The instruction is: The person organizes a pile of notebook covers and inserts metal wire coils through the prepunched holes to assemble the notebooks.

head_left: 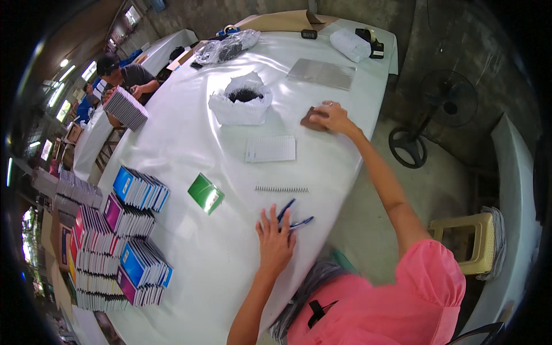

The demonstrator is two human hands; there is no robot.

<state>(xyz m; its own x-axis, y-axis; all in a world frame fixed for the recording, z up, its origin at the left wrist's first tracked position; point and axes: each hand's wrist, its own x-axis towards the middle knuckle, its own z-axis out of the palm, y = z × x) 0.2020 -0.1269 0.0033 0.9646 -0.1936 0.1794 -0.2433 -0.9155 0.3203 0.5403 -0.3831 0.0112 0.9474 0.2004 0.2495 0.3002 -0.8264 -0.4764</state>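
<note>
My left hand point(275, 244) lies on the white table with its fingers spread, beside a pair of blue-handled pliers point(300, 223). My right hand point(334, 118) reaches out to the right side of the table, its fingers curled over a small flat brown piece point(311, 119); the fingers partly hide it. Between the hands, a dark spiral wire coil point(282, 190) lies straight across the table. Beyond it is a loose stack of white ruled pages point(270, 149). A green notebook cover point(205, 194) rests to the left of the coil.
Stacked notebooks point(100, 247) crowd the left edge. A white bag of dark coils point(241, 100) stands beyond the pages. Clear sheets point(322, 73) and a tape dispenser point(372, 43) lie far right. A fan point(425, 115) and yellow stool point(468, 241) stand right; a person point(129, 77) works far left.
</note>
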